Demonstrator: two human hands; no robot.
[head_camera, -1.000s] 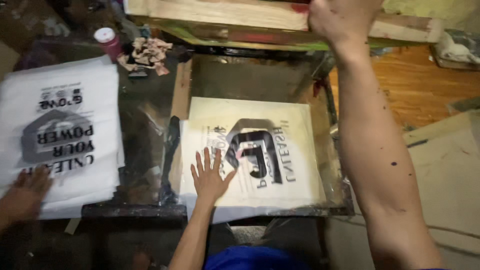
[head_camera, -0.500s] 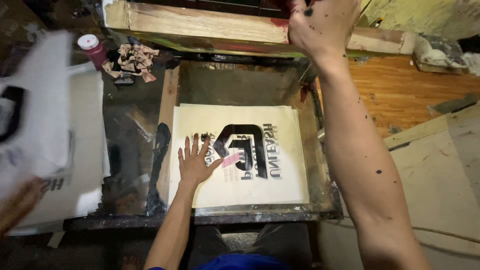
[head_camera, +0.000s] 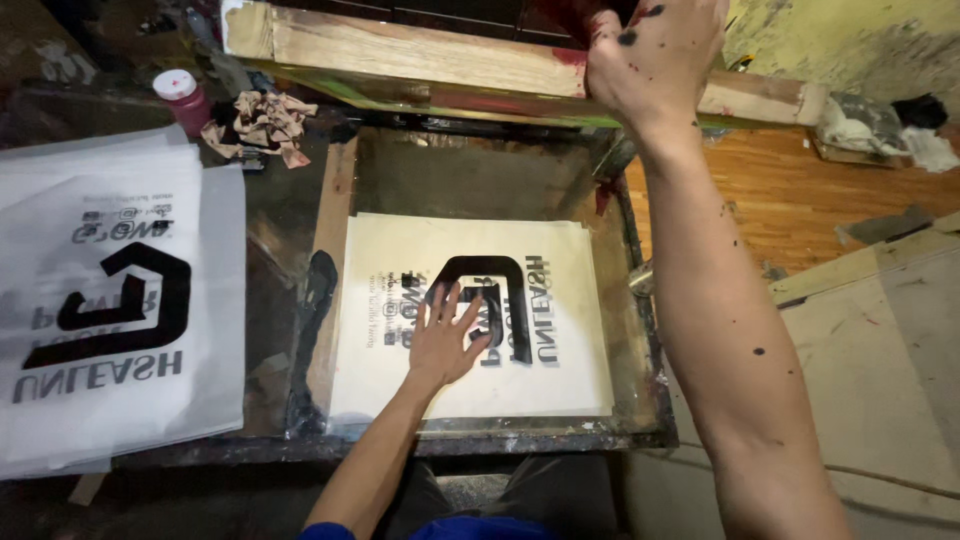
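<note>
Fingers (head_camera: 462, 300) of the left hand (head_camera: 447, 340) are spread flat and open on a cream sheet (head_camera: 470, 320) printed with a bold black emblem, pressing on it near the centre of the frame. That sheet lies in the sunken bed of an ink-stained printing desk (head_camera: 480, 440), bordered by a dark metal rim.

At the top of the frame the right hand (head_camera: 655, 60), speckled with black ink, has its fingers closed around the raised wooden frame (head_camera: 420, 60), which runs across the upper edge and carries red and green smears.

On the left side of the frame a stack of white printed bags (head_camera: 110, 300) lies flat, well apart from the cream sheet, showing the same black emblem. Near the upper left stand a small jar with a white lid (head_camera: 182, 98) and, just beside it, a crumpled stained rag (head_camera: 262, 122). A wooden floor (head_camera: 800, 190) shows at the right.
</note>
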